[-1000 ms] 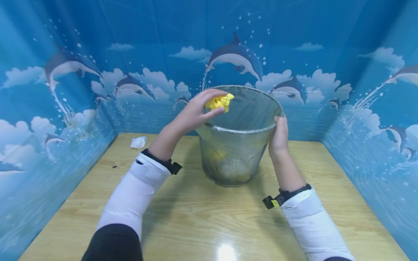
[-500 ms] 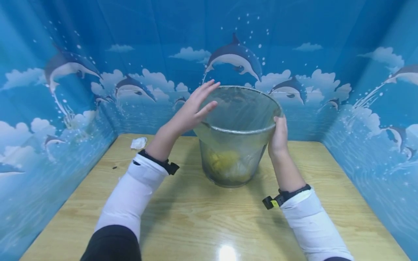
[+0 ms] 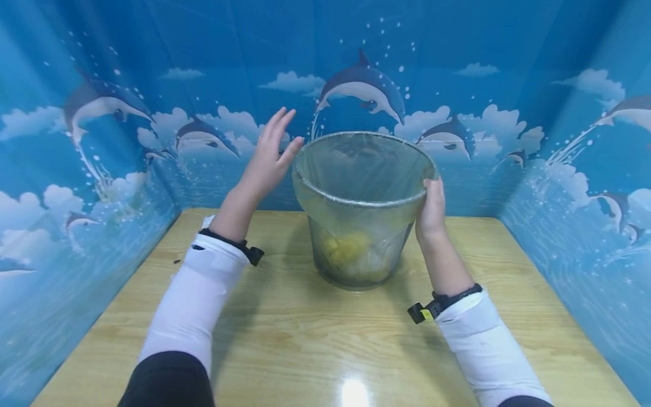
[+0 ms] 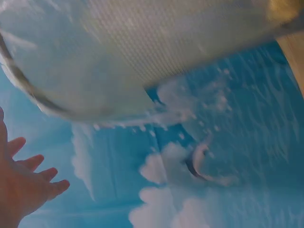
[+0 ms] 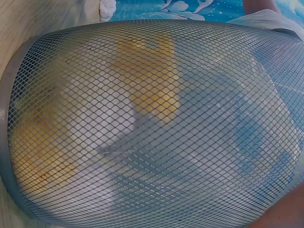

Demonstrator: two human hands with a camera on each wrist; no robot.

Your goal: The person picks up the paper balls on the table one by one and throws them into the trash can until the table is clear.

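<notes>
A mesh wastebasket (image 3: 363, 202), lined with a clear plastic bag, stands on the wooden table in the head view. Yellow crumpled paper (image 3: 347, 249) shows through its lower wall. The right wrist view shows white crumpled paper (image 5: 102, 111) beside yellow pieces behind the mesh. My left hand (image 3: 268, 155) is raised just left of the rim, fingers spread, holding nothing and apart from the basket. On the opposite side my right hand (image 3: 432, 208) holds the basket at its rim, thumb at the edge; its other fingers are hidden behind the wall.
A white crumpled paper (image 3: 208, 221) lies at the table's back left, mostly hidden by my left wrist. A small dark speck (image 3: 177, 261) is near it. Blue dolphin-print curtains (image 3: 244, 68) enclose the wooden table (image 3: 315, 350) at the back and both sides.
My left hand has let the yellow crumpled paper drop into the wastebasket, then drawn back left from the rim with fingers spread. The right hand stays on the rim.
</notes>
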